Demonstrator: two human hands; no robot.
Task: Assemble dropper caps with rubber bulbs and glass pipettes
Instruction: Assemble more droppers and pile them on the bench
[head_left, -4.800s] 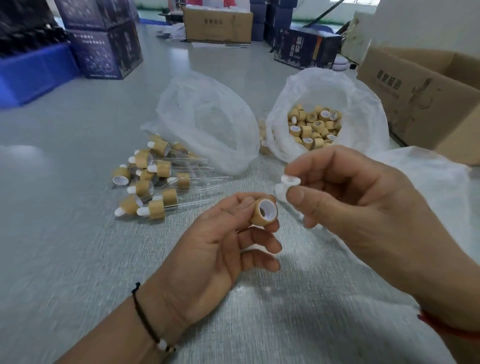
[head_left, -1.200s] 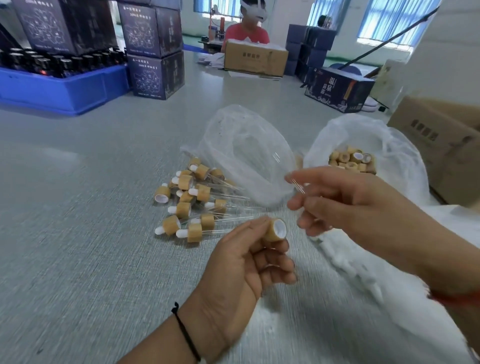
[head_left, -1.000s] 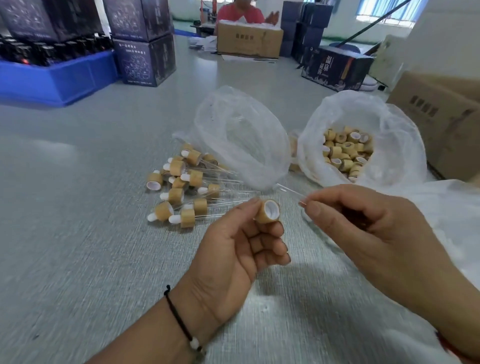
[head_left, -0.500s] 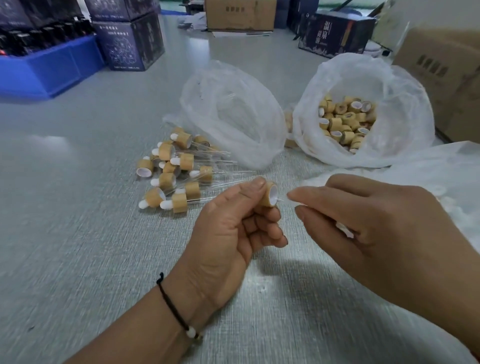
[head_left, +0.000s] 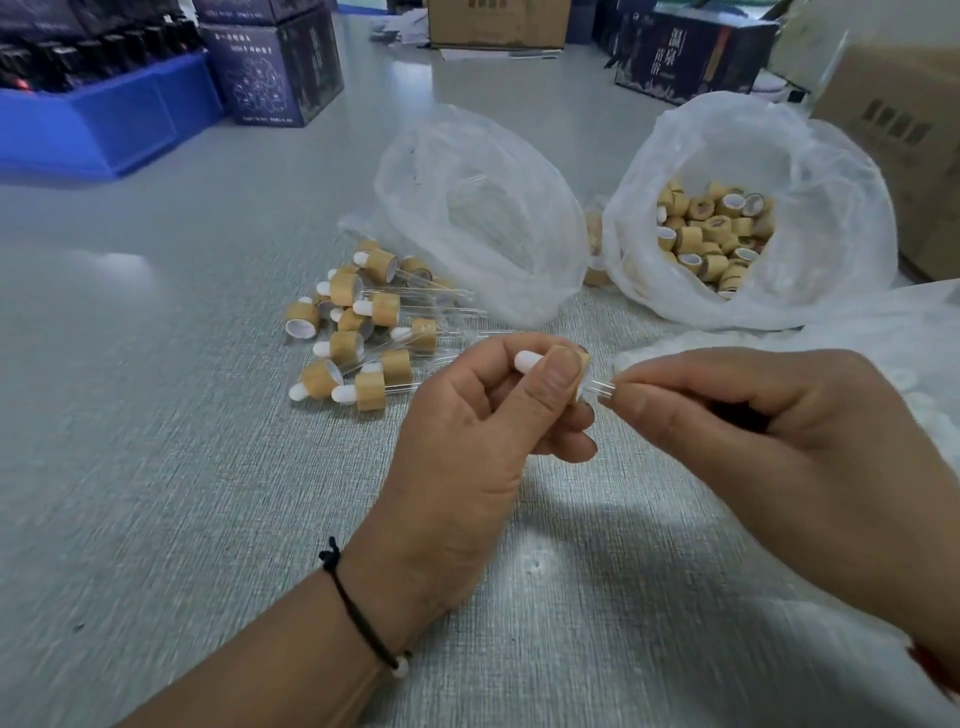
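Left hand (head_left: 467, 447) fingers clamp bamboo dropper cap (head_left: 576, 371), thumb hiding most. Right hand (head_left: 779, 447) fingertips pinch glass pipette (head_left: 600, 388); only a short stretch visible.

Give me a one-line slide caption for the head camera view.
Left hand holds a bamboo cap with white bulb while right hand pushes in a glass pipette.

A packing workshop: a grey counter (head_left: 156, 467) bearing bagged wooden caps (head_left: 711, 234) at one o'clock, cardboard cartons (head_left: 498, 23) at twelve, and a blue bin (head_left: 104, 124) of dark bottles at ten.
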